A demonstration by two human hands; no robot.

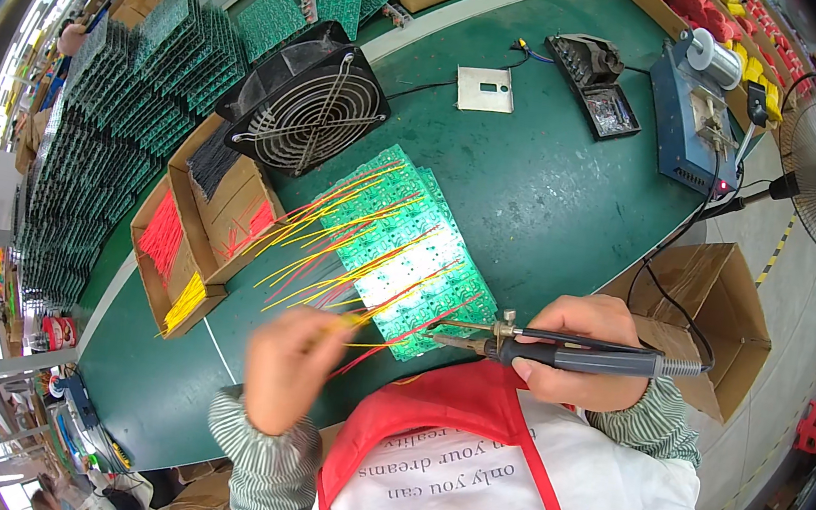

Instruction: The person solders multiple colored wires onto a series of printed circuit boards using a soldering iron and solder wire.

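My right hand [587, 348] grips a soldering iron [607, 361] with a metal solder-feed tube fixed along it. Its tip is at the lower edge of a green circuit board panel [397, 264]. Red and yellow wires [356, 271] lie in rows across the panel, their loose ends trailing off to the left. Just left of the panel's lower corner is my left hand [289, 367], smeared by motion. Its fingers look pinched on a yellow wire [367, 345], beside a red one; the exact grip is blurred.
A cardboard tray [214, 278] of red, yellow and dark wires sits left, by a black fan [312, 108]. Stacked circuit boards [104, 140] rise beyond. A blue solder feeder [690, 116], a black box [593, 85] and a metal plate [485, 90] stand far; an open carton [707, 324] is right.
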